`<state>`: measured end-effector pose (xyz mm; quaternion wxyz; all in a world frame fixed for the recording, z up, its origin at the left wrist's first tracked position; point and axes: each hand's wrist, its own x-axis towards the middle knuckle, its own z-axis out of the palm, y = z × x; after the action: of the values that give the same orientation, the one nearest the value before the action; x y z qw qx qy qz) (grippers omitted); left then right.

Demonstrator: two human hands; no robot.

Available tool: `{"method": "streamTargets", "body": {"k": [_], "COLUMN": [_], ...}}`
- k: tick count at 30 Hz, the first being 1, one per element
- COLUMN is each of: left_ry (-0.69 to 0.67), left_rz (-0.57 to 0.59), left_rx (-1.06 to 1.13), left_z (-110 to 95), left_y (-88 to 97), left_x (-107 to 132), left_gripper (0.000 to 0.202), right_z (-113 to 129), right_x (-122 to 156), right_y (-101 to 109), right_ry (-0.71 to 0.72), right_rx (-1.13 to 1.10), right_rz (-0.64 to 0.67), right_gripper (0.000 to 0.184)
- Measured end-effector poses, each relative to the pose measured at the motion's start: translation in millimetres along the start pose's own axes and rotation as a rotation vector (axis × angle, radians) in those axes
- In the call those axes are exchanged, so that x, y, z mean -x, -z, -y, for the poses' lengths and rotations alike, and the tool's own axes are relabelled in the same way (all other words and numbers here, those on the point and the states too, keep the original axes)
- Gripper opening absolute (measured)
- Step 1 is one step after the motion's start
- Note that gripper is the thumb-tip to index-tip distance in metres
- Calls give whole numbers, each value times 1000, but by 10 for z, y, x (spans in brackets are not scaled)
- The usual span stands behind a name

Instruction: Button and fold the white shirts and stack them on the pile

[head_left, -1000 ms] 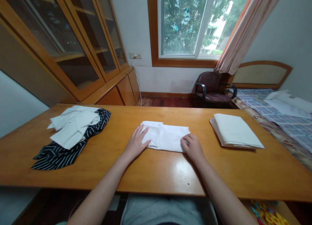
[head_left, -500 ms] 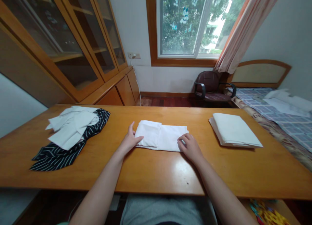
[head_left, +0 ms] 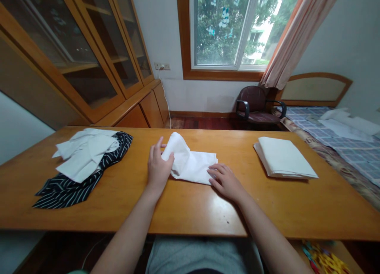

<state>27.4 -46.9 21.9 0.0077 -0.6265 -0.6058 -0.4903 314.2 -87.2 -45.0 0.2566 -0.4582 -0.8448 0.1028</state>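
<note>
A white cloth (head_left: 197,166), folded into a strip, lies on the wooden table (head_left: 190,210) in front of me. Its left part is lifted and tilted up, gripped between the thumb and fingers of my left hand (head_left: 158,163). Flat on the cloth's right end rests my right hand (head_left: 226,180), fingers stretched out and slightly apart. The underside of the raised fold and the left fingertips behind it are hidden.
Left on the table, loose white cloths (head_left: 86,151) lie over a black striped cloth (head_left: 71,191). A folded white stack (head_left: 286,157) sits on the right. Beyond are a chair (head_left: 255,104), a glass-door cabinet (head_left: 127,94) and a bed (head_left: 338,127).
My left hand has raised the left part of the white cloth from the flat strip. The cloth's right end and my right hand have shifted a little to the left.
</note>
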Motion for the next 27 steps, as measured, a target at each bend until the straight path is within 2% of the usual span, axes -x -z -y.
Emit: {"method": "streamTargets", "body": {"k": [4,8,11,14,16,18,21,23,27], "left_ry": [-227,-381,-485,-573,-527,-422,-246,-108,195], "left_rz": [5,62,188,371,409,375,305,307,456], "left_rx": [-74,-93,-10,165,238,255,229,250,407], "left_z": [-225,-475,-668,-783,-767,-662,-374,-151,191], "left_y": [-146,-323,-418,-453,-452,-450,-471,-501,-547], "left_x": [75,202,371,539,583,544,361,227,143], "left_gripper": [64,64,68,68,59,47,31,29,35], "right_z": [-3,-13,-57,-133,-180,-203,-186,-152,-80], "right_x": [-3,-2,-3,-7,-9,-8,-1,0,-55], "right_y": [-4,-26,-50,-64,-64,-62,-71,-89,-137], "right_ry": [6,30,20,-107,-239,-329,-323,-290,-316], "right_rx": [-18,-63,-135,-185,-200,-222,-248,-262,-366], "right_rz": [-5,-25,-82,-193,-272,-312,-282,-251,-224], "right_gripper": [31,31,26,22,22,22,24,27,40]}}
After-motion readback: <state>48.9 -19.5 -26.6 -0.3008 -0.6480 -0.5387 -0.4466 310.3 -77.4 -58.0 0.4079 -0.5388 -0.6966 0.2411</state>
